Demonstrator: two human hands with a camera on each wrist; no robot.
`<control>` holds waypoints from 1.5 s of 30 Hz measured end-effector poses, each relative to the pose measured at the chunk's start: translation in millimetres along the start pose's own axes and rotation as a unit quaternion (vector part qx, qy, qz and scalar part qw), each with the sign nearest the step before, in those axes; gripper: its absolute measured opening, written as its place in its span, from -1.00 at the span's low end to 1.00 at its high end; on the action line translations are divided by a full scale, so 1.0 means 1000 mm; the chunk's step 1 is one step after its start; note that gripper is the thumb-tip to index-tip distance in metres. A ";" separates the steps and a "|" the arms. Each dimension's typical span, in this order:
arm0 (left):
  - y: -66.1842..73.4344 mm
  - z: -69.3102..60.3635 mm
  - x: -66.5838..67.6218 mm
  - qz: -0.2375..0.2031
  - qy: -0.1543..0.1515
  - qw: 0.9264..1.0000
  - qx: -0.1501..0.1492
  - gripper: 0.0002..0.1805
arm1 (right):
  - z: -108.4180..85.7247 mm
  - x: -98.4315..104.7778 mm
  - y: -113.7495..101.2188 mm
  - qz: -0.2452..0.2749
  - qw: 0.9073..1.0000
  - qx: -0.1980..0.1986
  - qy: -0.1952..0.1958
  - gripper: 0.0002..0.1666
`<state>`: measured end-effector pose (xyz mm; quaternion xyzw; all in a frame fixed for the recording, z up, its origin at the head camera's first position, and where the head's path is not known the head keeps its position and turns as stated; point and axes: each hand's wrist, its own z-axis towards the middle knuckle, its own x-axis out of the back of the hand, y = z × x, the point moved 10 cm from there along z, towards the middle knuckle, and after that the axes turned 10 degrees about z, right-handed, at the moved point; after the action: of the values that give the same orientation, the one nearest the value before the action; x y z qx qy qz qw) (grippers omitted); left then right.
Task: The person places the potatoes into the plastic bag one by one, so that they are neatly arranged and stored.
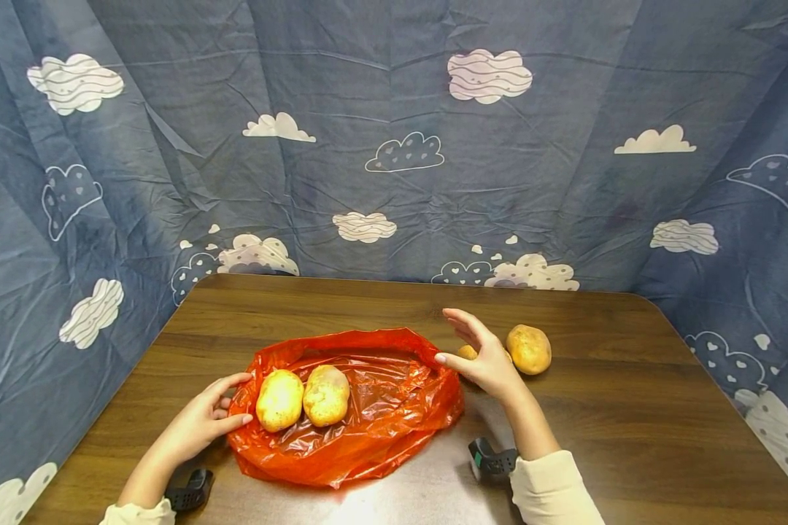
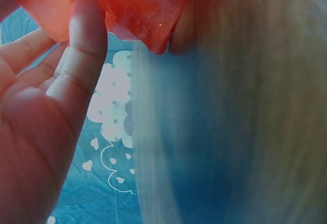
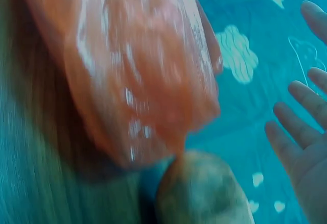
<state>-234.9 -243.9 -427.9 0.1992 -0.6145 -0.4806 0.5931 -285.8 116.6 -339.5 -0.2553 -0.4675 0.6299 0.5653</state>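
A red plastic bag (image 1: pixel 394 394) lies spread open on the table, with two potatoes (image 1: pixel 280 400) side by side in its left half. At the bag's left rim my left hand (image 1: pixel 200 419) pinches the plastic; in the left wrist view the thumb (image 2: pixel 87 35) lies against the red film. My right hand (image 1: pixel 489 364) is raised at the bag's right end, fingers spread and holding nothing. Right of the bag sits a potato (image 1: pixel 529 349), while a smaller-looking one (image 1: pixel 468 352) is partly hidden behind my right hand. A potato (image 3: pixel 204 193) also shows below the bag in the right wrist view.
The brown wooden table (image 1: pixel 630 408) extends to both sides of the bag. A blue curtain (image 1: pixel 407 197) with white clouds stands behind it and along both sides. Each wrist carries a black camera strap (image 1: pixel 492 461).
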 end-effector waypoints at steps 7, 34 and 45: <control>-0.003 -0.001 0.000 0.005 -0.002 1.000 0.005 -0.36 | -0.010 0.039 0.031 -0.022 0.999 -0.001 0.033 -0.22; -0.007 0.000 0.001 0.020 -0.002 1.000 0.016 -0.35 | -0.054 0.142 0.080 -0.179 0.970 -0.074 0.148 -0.20; -0.006 0.000 0.001 0.006 -0.006 1.000 0.017 -0.36 | -0.069 0.163 0.097 -0.212 0.954 -0.106 0.186 -0.17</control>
<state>-236.7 -247.2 -432.6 0.2025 -0.6275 -0.4678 0.5886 -310.8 299.4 -420.5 -0.3211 -0.4615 0.3844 0.7322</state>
